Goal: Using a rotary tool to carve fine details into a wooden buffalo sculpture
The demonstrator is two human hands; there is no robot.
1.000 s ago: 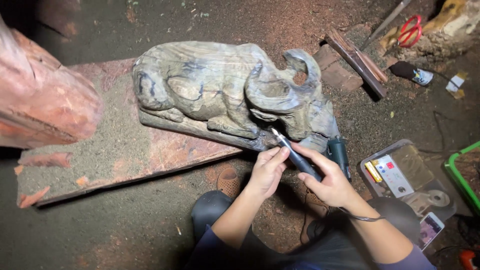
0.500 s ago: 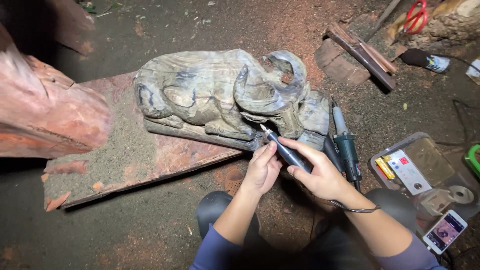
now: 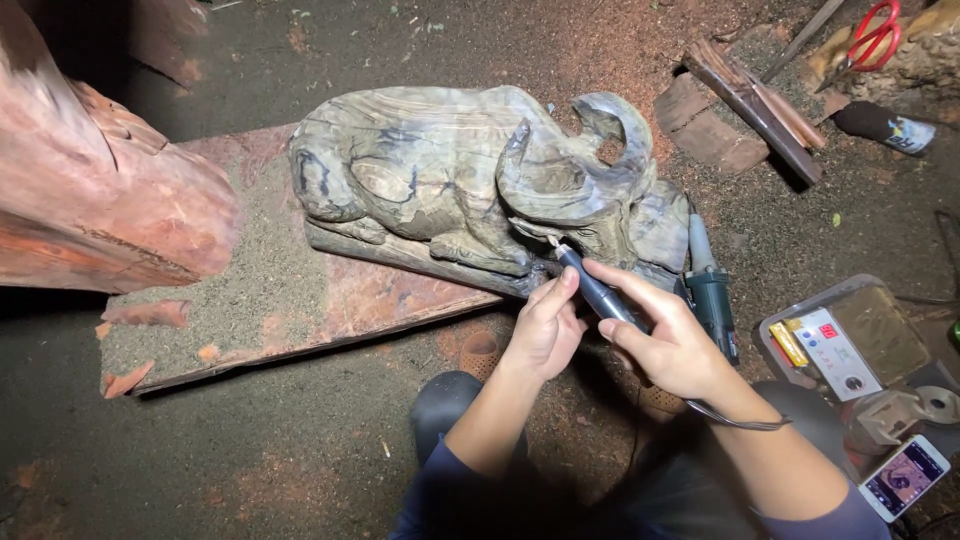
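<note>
Floor [image 3: 250,470]: dark packed earth, strewn with reddish sawdust and wood chips. Wooden plank [image 3: 300,320]: flat on floor, left of the hands, dusted grey-green. Reddish timber block [image 3: 100,210]: large, far left. Stacked wood pieces [image 3: 745,105]: beyond the hands, upper right. Red-handled scissors [image 3: 868,40]: top right corner. Light: strong at centre, falling to darkness at edges.
</note>
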